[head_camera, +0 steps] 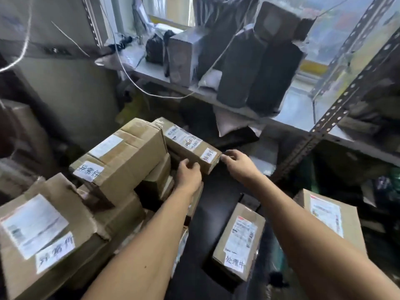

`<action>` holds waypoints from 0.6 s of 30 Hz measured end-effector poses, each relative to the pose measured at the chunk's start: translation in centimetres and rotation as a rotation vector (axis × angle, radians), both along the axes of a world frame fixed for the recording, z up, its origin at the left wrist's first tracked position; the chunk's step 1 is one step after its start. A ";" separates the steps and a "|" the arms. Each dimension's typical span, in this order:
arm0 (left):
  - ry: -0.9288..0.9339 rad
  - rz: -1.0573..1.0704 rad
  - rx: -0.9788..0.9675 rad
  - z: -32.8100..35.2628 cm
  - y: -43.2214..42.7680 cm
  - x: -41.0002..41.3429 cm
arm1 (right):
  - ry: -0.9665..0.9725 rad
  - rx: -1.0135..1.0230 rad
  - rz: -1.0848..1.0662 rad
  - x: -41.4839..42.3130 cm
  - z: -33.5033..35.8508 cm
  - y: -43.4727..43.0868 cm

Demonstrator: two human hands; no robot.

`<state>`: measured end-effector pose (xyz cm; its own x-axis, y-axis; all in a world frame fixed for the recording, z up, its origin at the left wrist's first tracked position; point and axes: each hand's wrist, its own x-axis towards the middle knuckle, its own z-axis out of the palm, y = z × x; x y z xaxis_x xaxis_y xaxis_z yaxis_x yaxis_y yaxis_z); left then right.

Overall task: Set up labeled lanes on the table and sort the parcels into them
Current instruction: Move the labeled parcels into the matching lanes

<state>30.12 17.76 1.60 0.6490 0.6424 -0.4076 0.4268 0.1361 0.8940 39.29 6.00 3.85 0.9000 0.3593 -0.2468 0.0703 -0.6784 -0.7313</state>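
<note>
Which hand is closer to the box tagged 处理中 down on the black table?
Right hand, marginally. It is up beyond that box; the left hand is beyond it and further left.

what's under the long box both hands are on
The long box rests partly on a stack of smaller cardboard boxes; the left hand and shadow hide the rest underneath.

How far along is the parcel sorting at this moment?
Well underway. Done: tagged boxes stacked on the left, one tagged box lying apart on the dark table. In hand: both hands, left and right, on a long tagged box. Left: the right-edge box shows no handwritten tag.
</note>
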 end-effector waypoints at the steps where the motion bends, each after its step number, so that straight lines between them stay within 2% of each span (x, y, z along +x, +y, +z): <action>1: 0.005 0.002 -0.011 -0.8 0.1 0.5 | -0.004 -0.008 -0.009 0.7 -0.8 0.6; 6: 0.000 0.047 -0.053 -4.0 0.5 3.3 | -0.024 -0.039 -0.009 4.3 -3.7 3.3; 9: -0.014 0.105 -0.102 -4.9 0.5 4.0 | 0.048 -0.002 -0.024 5.7 -5.1 4.2; 13: -0.017 0.080 -0.173 -5.4 0.3 4.4 | 0.151 0.104 -0.064 6.1 -6.8 4.9; 18: -0.027 0.074 -0.206 -4.7 0.0 4.5 | 0.077 0.118 -0.116 5.9 -7.0 4.6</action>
<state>34.61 17.71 -3.11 0.6153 0.5938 -0.5184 0.3854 0.3470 0.8550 45.23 10.62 -3.16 0.9170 0.2848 -0.2793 -0.0629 -0.5882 -0.8063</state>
